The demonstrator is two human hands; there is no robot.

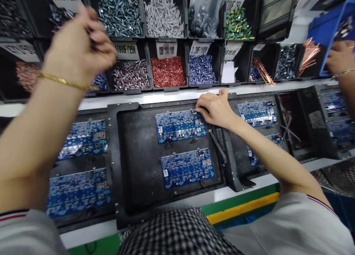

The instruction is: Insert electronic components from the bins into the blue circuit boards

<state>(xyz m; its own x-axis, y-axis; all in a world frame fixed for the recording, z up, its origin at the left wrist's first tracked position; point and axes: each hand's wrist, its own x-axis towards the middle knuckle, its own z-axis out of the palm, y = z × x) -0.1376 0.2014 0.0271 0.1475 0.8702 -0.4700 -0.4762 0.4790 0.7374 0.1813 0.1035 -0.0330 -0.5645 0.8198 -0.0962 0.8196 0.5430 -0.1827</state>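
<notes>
My left hand [80, 44] is raised in front of the parts bins at the upper left, blurred, with its fingers curled inward. Whatever it may hold is hidden. Just behind it are a bin of dark capacitors [59, 16] and a bin of teal capacitors [120, 18]. At the top right corner of the upper blue circuit board [180, 126], my right hand [215, 107] has its fingertips pinched together; anything between them is too small to make out. A second blue circuit board [187, 168] lies below the first in the same black tray [135, 155].
Labelled bins line the back, among them red capacitors [168, 71], blue capacitors [202, 70] and grey resistors [164, 20]. More trays with circuit boards [80, 190] stand on both sides. At the far right, another person's hand [342, 57] is at a blue bin [321, 29].
</notes>
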